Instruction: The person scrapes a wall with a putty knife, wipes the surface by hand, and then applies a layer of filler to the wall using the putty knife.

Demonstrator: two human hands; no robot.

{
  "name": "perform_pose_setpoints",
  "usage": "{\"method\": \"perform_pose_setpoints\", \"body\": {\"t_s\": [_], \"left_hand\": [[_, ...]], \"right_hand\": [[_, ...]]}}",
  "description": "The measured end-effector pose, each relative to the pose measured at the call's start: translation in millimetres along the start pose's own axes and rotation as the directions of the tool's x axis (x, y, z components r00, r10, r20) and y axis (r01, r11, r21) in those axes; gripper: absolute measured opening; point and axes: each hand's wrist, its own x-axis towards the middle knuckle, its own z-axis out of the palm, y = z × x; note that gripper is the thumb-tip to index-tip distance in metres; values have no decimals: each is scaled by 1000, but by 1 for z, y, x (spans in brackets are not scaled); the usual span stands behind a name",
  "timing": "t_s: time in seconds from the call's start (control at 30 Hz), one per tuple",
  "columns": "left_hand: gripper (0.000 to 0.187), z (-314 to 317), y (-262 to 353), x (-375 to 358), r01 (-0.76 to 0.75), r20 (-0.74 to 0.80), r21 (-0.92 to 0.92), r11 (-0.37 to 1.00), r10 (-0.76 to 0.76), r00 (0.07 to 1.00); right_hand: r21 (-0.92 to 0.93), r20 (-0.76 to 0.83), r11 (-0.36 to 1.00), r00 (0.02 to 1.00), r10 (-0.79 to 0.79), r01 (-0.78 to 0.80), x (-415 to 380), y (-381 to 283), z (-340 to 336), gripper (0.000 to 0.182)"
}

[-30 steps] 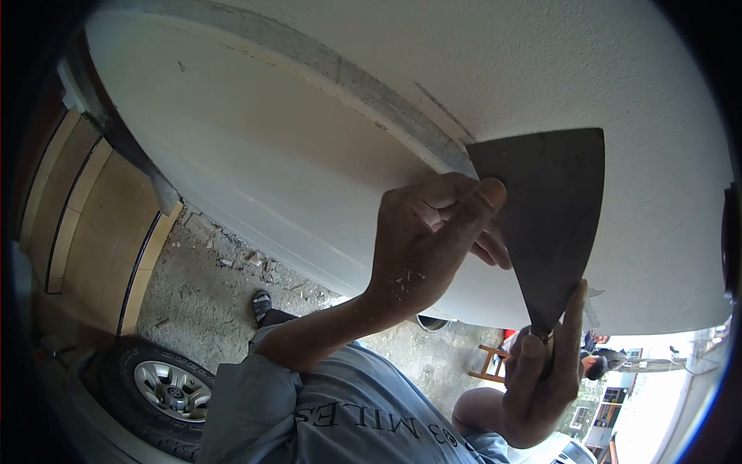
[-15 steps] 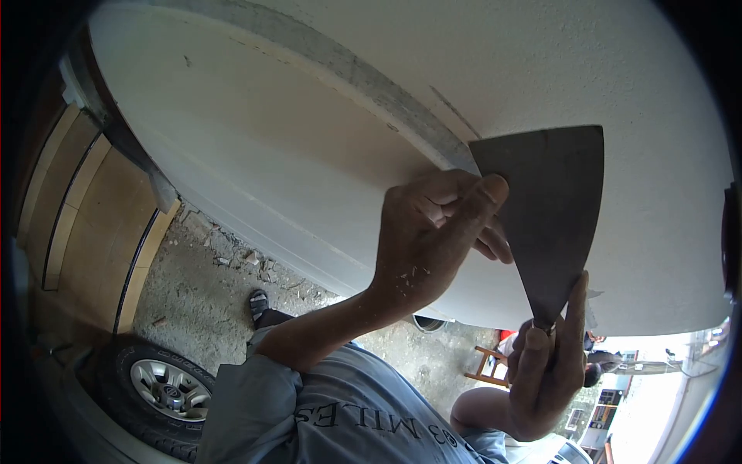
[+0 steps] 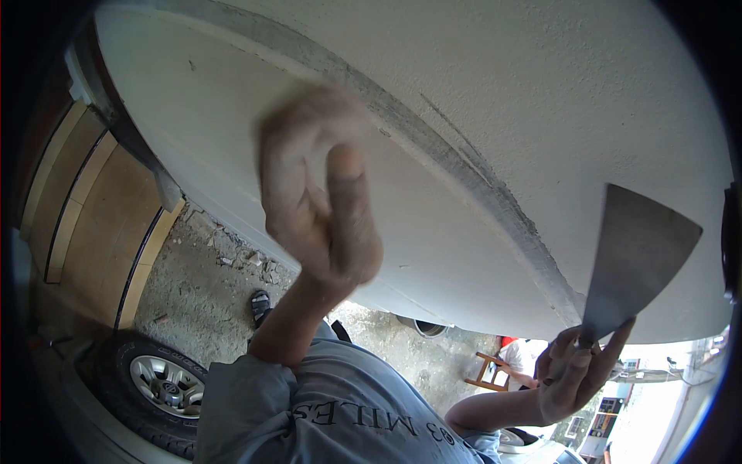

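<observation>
My left hand (image 3: 321, 193) is raised in front of the pale curved surface (image 3: 232, 131), blurred by motion. Its fingers are curled but stand apart from the thumb, and nothing shows between them. At the right, my right hand (image 3: 576, 375) grips a wide metal putty knife (image 3: 638, 259) low down, near its neck. The blade points up and fans out toward its broad edge, which is in front of the pale surface. A rough grey band (image 3: 433, 139) runs along this surface, with dark streaks beside it.
A vehicle wheel (image 3: 166, 387) is at the lower left, below tan panels (image 3: 116, 224). Rubble (image 3: 239, 255) lies on the concrete ground near a sandalled foot (image 3: 260, 305). Farther off, another person (image 3: 519, 363) is beside a wooden frame (image 3: 485, 371).
My left hand has come off the blade and moved left and up. My right hand has shifted right with the putty knife, which now tilts to the right. More of the grey band shows.
</observation>
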Motion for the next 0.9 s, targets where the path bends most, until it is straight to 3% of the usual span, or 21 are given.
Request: {"method": "perform_pose_setpoints", "body": {"t_s": [0.03, 0.07, 0.13, 0.17, 0.23, 0.3, 0.37, 0.47, 0.5, 0.53, 0.57, 0.6, 0.7, 0.73, 0.77, 0.8, 0.83, 0.9], "left_hand": [[46, -2, -14, 8, -146, 34, 222, 964, 142, 989], [53, 7, -19, 12, -192, 28, 404, 895, 198, 980], [67, 29, -14, 3, -196, 105, 595, 780, 166, 981], [73, 40, -5, -14, -167, 174, 622, 765, 73, 982], [74, 52, 23, -44, -181, 387, 581, 793, -74, 919], [60, 57, 52, -71, -205, 655, 327, 922, -65, 753], [33, 66, 62, -101, -182, 673, -221, 958, 285, 682], [20, 53, 64, -110, -160, 569, -191, 968, 243, 786], [25, 51, 61, -99, -132, 459, -95, 987, 161, 874], [29, 43, 55, -84, -142, 467, 50, 989, 103, 878], [31, 42, 47, -73, -120, 326, 160, 980, 62, 943], [46, 47, 48, -55, -99, 248, 353, 930, 9, 969], [55, 58, 45, -60, -127, 445, 448, 885, -97, 890], [55, 58, 48, -70, -209, 603, 263, 942, 8, 798], [41, 61, 51, -83, -313, 643, 37, 949, 217, 735], [31, 64, 57, -92, -254, 641, -174, 952, 305, 704], [21, 64, 64, -101, -275, 615, -218, 936, 351, 707], [20, 64, 69, -104, -199, 453, -223, 954, 282, 846]], "right_hand": [[-15, -14, 1000, 1000, -22, 22, 0, 6, -6, 58], [-30, -31, 999, 999, -45, 44, -4, 12, -12, 58], [-53, -56, 996, 996, -71, 68, -10, 21, -18, 58], [-12, -37, 997, 996, -82, 82, -10, 25, -18, 58], [73, 1, 992, 995, -104, 104, -10, 31, -20, 57], [77, -6, 989, 992, -127, 127, -12, 36, -22, 55], [81, 3, 982, 986, -170, 169, -12, 42, -27, 55], [154, -17, 981, 993, -120, 121, -16, 47, -30, 55], [211, -13, 969, 992, -125, 125, -18, 50, -34, 55], [267, -9, 955, 991, -130, 128, -20, 54, -37, 56], [322, -6, 938, 991, -135, 130, -22, 58, -40, 57], [332, 2, 934, 990, -142, 133, -23, 61, -43, 56], [361, 28, 923, 988, -151, 131, -24, 66, -46, 56], [369, 38, 921, 989, -146, 122, -24, 66, -47, 56], [377, 48, 919, 989, -142, 114, -25, 66, -47, 56], [377, 33, 920, 991, -130, 108, -25, 66, -47, 56], [376, 19, 921, 993, -116, 100, -26, 68, -47, 56], [378, 25, 922, 995, -96, 80, -28, 67, -46, 55]]}}
